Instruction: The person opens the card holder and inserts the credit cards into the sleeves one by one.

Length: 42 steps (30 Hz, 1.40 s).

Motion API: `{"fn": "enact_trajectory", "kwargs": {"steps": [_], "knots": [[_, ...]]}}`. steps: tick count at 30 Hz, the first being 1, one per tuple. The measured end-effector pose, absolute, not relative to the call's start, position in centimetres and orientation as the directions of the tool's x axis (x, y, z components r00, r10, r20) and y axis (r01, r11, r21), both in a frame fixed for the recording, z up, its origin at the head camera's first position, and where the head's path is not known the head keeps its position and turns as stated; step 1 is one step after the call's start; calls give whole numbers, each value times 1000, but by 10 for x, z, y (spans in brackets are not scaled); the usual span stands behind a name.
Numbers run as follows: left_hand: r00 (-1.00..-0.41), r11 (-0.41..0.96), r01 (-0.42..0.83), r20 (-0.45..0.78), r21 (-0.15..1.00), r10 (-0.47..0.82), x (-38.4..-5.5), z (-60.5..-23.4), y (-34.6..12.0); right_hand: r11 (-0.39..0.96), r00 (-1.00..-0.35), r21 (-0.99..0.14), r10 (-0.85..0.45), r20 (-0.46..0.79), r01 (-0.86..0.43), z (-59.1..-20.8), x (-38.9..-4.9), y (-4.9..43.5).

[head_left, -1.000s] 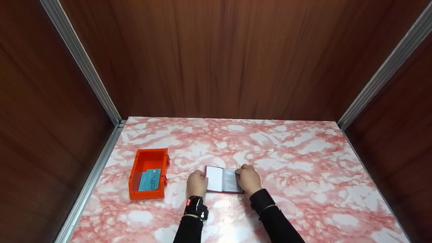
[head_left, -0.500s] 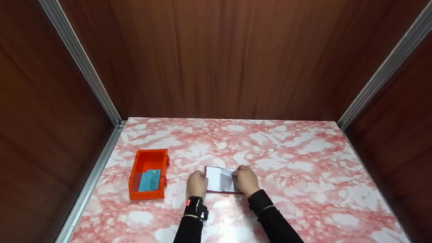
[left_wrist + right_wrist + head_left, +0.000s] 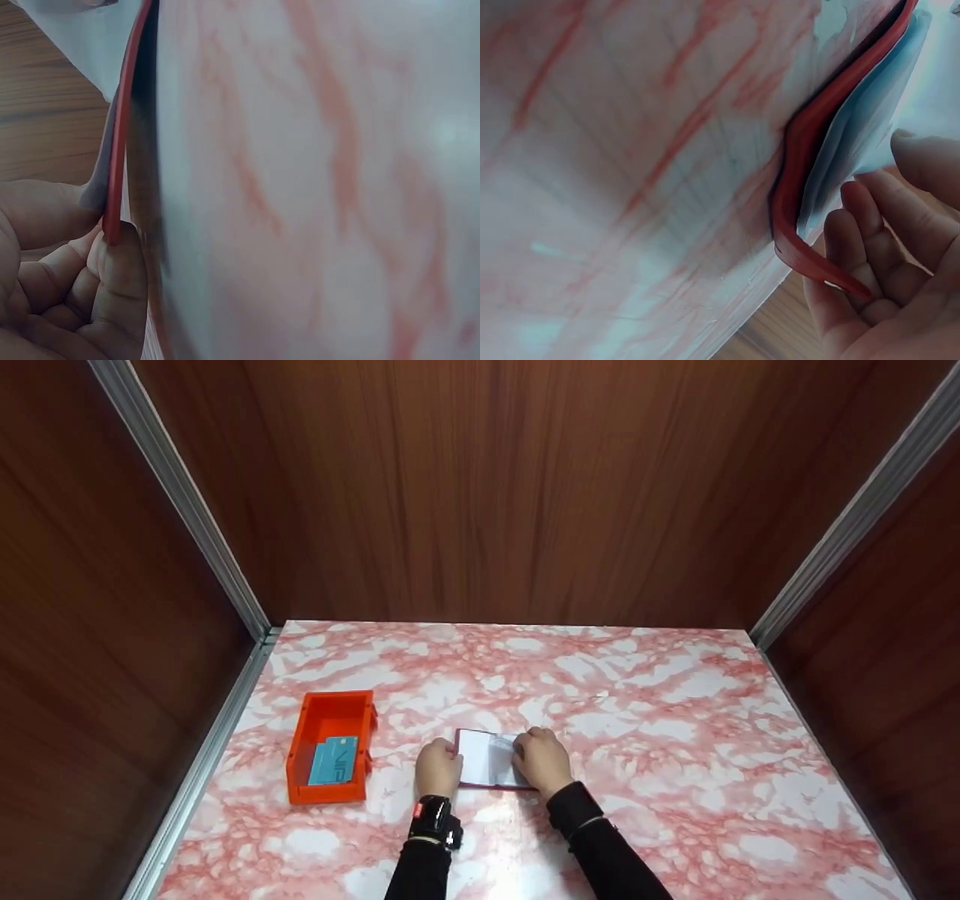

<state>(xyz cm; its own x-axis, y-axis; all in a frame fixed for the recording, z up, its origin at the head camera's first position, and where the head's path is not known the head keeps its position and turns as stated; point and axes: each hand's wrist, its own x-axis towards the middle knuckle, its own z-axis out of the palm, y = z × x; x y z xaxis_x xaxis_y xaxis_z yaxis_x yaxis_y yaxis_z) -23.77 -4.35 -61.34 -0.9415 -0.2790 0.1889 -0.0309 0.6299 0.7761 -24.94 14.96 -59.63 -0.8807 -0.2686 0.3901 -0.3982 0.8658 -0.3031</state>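
Note:
A small card holder with a red cover and clear sleeve pages lies opened out on the table, a white page showing on its left half. At its left edge my left hand pinches the red cover and a page between thumb and fingers. My right hand is over the right half, its fingers curled at the clear sleeves. In the right wrist view the cover's end touches the lower fingers, while the thumb and index finger are at a pale sleeve. The right-hand fingers cover part of that half.
An orange bin stands on the left of the table, holding blue cards with VIP lettering. Brown wood-grain panels with metal corner posts enclose the back and sides.
My right hand has moved slightly left, drawing a clear sleeve page across from the right edge toward the spine. My left hand and the bin stay where they were.

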Motion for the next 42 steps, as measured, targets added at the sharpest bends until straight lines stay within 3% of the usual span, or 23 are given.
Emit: {"fn": "enact_trajectory", "kwargs": {"steps": [9,30,42], "knots": [[-946,636,-43,173,771,-274,-238,-614,-44,884,-902,-320,-212,377,-341,-591,-249,144],[-939,601,-6,202,799,-278,-238,-616,-44,837,-884,-336,-316,345,-431,-594,-248,124],[-944,600,-6,192,800,-267,-236,-615,-46,839,-862,-283,-354,363,-464,-599,-246,118]]}}
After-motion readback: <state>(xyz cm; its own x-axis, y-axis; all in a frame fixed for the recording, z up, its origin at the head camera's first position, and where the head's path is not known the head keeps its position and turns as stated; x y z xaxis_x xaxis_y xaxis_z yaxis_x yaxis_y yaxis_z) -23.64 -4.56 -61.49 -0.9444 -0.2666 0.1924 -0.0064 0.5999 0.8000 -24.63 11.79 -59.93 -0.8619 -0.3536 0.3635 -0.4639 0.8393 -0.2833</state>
